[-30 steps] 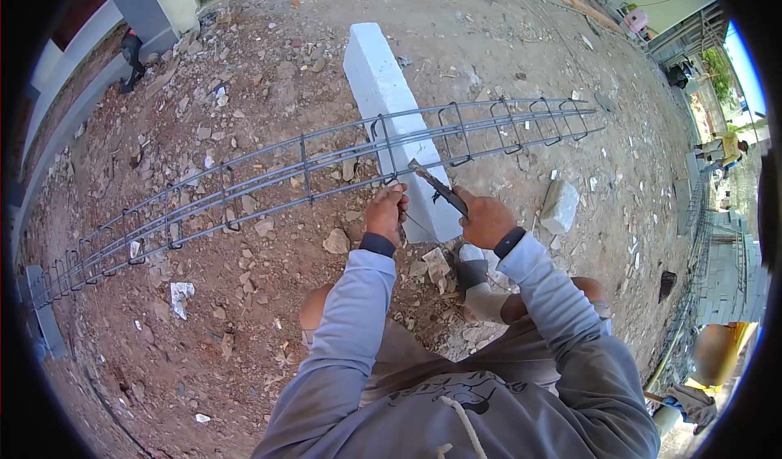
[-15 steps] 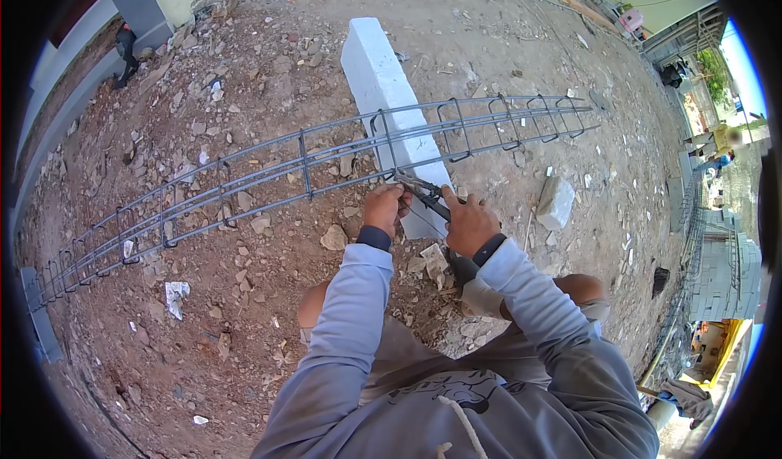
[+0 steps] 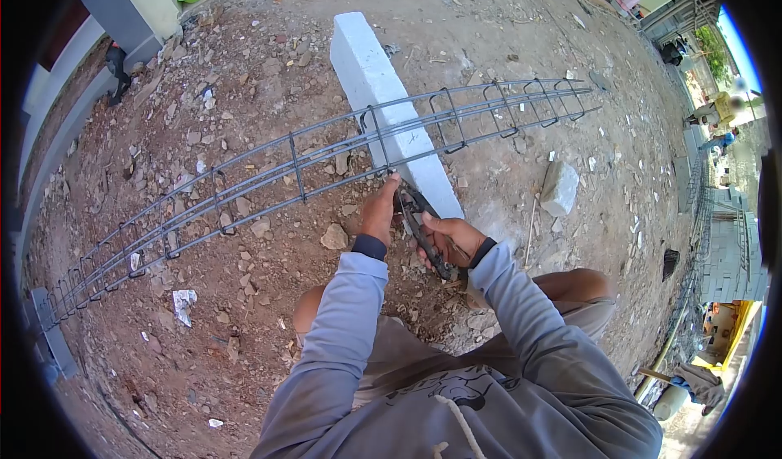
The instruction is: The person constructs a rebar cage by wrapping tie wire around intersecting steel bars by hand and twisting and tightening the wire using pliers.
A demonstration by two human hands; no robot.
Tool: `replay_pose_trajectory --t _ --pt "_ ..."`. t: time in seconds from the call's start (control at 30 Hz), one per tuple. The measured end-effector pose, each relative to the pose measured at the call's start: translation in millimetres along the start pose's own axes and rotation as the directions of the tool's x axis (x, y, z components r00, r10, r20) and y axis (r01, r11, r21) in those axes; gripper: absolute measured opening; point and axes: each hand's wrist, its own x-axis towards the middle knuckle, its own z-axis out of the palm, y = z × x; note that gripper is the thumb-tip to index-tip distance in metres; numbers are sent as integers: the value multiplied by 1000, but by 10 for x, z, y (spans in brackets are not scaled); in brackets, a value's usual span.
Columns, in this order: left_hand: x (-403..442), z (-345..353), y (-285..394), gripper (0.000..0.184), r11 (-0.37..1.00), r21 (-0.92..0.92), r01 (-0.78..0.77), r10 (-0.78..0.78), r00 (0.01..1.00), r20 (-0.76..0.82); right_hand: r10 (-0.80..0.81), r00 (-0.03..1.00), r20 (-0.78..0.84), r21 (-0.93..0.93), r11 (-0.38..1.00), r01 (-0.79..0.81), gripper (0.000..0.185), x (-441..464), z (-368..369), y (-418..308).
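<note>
A long steel rebar cage (image 3: 297,166) with rectangular stirrups lies across a white block (image 3: 371,64). My right hand (image 3: 458,237) is wrapped around the handles of dark metal pincers (image 3: 422,229), whose head points up and left toward the cage's near bar. Just below that bar, my left hand (image 3: 380,210) is closed, with its thumb tip at a stirrup corner near the pincers' head. What its fingers hold, if anything, is hidden.
Rubble covers the dirt ground. A pale block (image 3: 560,188) lies to the right. At far left, a grey block (image 3: 53,333) supports the cage's end. Stacked grey blocks (image 3: 727,243) stand far right, and a person (image 3: 717,110) is in the distance.
The pincers have swung so their handles point more down toward me, and my right hand has turned and lowered with them. My left hand stays beside the near bar.
</note>
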Motion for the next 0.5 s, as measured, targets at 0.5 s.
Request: replay_pose_trajectory --t 0.5 --pt "175 542 -351 8 821 -571 16 -47 998 -38 -771 587 -246 -868 -94 -487 75 -313 436 166"
